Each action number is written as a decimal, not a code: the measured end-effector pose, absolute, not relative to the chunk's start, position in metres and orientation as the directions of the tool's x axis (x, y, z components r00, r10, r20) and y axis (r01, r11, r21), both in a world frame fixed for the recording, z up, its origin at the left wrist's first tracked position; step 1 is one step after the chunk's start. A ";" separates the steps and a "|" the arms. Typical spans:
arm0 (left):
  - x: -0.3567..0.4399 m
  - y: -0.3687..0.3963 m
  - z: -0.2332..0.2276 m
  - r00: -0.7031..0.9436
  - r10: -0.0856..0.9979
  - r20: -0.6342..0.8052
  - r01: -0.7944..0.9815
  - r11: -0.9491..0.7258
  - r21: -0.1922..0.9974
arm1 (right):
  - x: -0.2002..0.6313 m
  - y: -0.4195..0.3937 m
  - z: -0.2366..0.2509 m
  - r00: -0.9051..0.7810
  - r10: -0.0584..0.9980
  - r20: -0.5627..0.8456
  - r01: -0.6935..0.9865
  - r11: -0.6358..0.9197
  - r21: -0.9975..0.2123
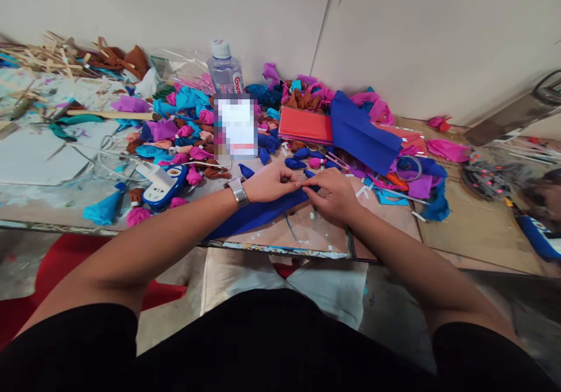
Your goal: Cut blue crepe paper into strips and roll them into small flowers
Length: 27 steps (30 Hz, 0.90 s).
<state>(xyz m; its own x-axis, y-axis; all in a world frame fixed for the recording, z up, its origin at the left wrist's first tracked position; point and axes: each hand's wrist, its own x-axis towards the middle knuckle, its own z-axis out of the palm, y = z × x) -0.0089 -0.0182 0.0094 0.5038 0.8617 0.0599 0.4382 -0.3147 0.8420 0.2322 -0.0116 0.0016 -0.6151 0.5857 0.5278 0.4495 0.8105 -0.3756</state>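
Note:
A long strip of dark blue crepe-like material (263, 214) lies slantwise along the front of the table, passing under my left wrist. My left hand (272, 181), with a metal watch on the wrist, pinches its upper right end between thumb and finger. My right hand (332, 196) meets it there, thumb and fingertips closed on the same end. The fingertips of both hands nearly touch, and the fingers partly hide the pinched spot. Just beyond them lie small dark blue bundles (295, 162) and a pink thread snipper (337, 160).
Behind stand a water bottle (224, 70) and a blurred-out phone (237, 128) amid a heap of colourful bundles. A blue power strip (164, 187) sits left, near pliers (65, 128). Right are a red packet (305, 125), a folded blue sheet (366, 132), a tape roll (409, 168) and cardboard (464, 222).

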 end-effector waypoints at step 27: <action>-0.005 -0.032 0.023 0.555 0.782 0.283 0.501 -0.586 0.637 | 0.232 -0.015 0.004 -0.650 0.615 0.445 0.452 0.785 -0.424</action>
